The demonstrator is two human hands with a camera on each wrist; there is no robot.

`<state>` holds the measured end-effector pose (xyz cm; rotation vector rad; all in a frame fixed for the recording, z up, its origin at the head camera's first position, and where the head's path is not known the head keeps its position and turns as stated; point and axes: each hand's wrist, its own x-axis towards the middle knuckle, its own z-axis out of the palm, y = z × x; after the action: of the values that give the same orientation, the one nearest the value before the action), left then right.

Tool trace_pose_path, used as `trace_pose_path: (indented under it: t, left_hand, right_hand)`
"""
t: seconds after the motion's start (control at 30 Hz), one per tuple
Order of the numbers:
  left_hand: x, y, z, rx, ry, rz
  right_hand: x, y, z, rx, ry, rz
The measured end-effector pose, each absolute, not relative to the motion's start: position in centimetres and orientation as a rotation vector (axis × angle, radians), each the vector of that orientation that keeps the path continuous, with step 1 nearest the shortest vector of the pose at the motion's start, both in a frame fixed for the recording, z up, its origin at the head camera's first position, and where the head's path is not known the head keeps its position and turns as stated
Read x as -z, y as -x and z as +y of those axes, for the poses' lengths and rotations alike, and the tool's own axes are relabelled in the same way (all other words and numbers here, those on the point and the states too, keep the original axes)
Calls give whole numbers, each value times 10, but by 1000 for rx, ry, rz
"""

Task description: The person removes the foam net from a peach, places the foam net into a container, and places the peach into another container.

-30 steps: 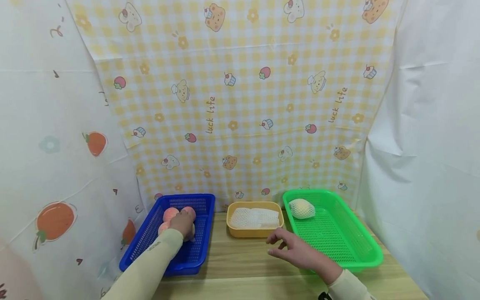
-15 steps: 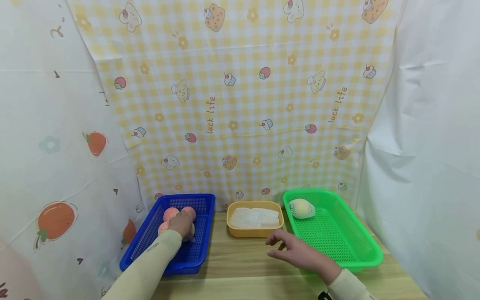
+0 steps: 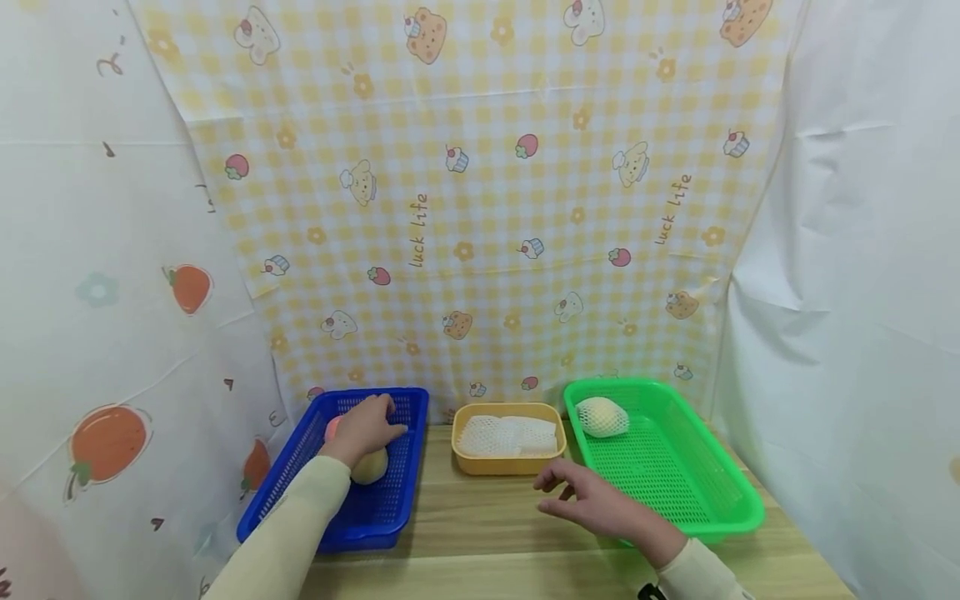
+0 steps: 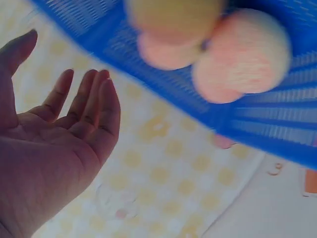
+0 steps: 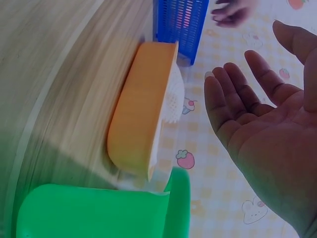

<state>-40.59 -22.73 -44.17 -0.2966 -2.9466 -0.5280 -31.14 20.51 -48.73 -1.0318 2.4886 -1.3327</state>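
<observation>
My left hand (image 3: 366,429) hovers over the blue basket (image 3: 378,507) at the left, fingers loosely bent and holding nothing. Below it a yellowish peach (image 3: 371,469) lies in the basket, and part of a pink peach (image 3: 332,428) shows beside the hand. The left wrist view gives a closer look at the pinkish peaches (image 4: 250,52) clustered there, with the yellowish one (image 4: 173,17) blurred. Near the green basket (image 3: 660,471), my right hand (image 3: 592,497) hangs in the air with relaxed fingers and an empty palm (image 5: 277,139).
Between the baskets stands an orange-yellow tray (image 3: 508,467) with white foam net sleeves (image 3: 498,436) in it. One pale fruit in a net (image 3: 602,417) sits in the green basket's far left corner. Patterned cloth (image 3: 487,208) rises behind the wooden table (image 3: 465,533).
My left hand has lifted off the peaches, its fingers spreading apart, and the yellowish peach has come into view beneath it. The right hand stays about where it was.
</observation>
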Motion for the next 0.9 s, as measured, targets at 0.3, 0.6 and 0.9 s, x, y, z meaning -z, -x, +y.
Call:
trace_pose_path:
  t: [0.3, 0.6, 0.9]
  left_hand:
    - [435, 345, -178, 1168, 513, -2686]
    - [458, 307, -144, 1428, 753, -2663]
    - [469, 304, -131, 1472, 811, -2640]
  right_hand:
    - [487, 309, 213, 1348, 1008, 2483]
    - [486, 308, 219, 1353, 949, 2504]
    - [486, 305, 224, 1360, 923, 2508]
